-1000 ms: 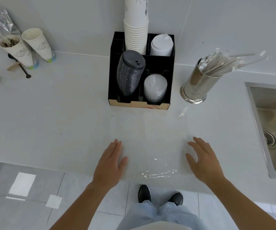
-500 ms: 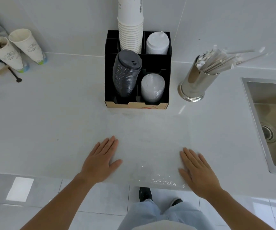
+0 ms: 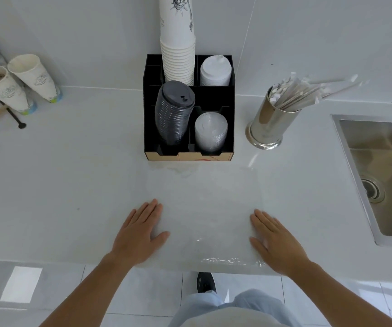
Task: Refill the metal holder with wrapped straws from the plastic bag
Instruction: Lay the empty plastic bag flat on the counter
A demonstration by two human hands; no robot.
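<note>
A clear plastic bag (image 3: 209,208) lies flat on the white counter, near its front edge, and looks flattened with nothing visible inside. My left hand (image 3: 140,234) rests palm down on the bag's left edge, fingers together and extended. My right hand (image 3: 275,241) lies palm down on its right edge in the same way. The shiny metal holder (image 3: 269,123) stands upright at the back right, beyond my right hand. Several paper-wrapped straws (image 3: 308,93) fill it and lean to the right.
A black organizer (image 3: 189,152) with stacked paper cups (image 3: 178,41) and lids stands directly behind the bag. A steel sink (image 3: 383,175) is sunk into the counter at the right. Two paper cups (image 3: 20,83) and a dark spoon sit at the far left.
Both hands came down from hovering with spread fingers onto the bag and now press flat on its left and right edges. The head camera has shifted nearer to the counter.
</note>
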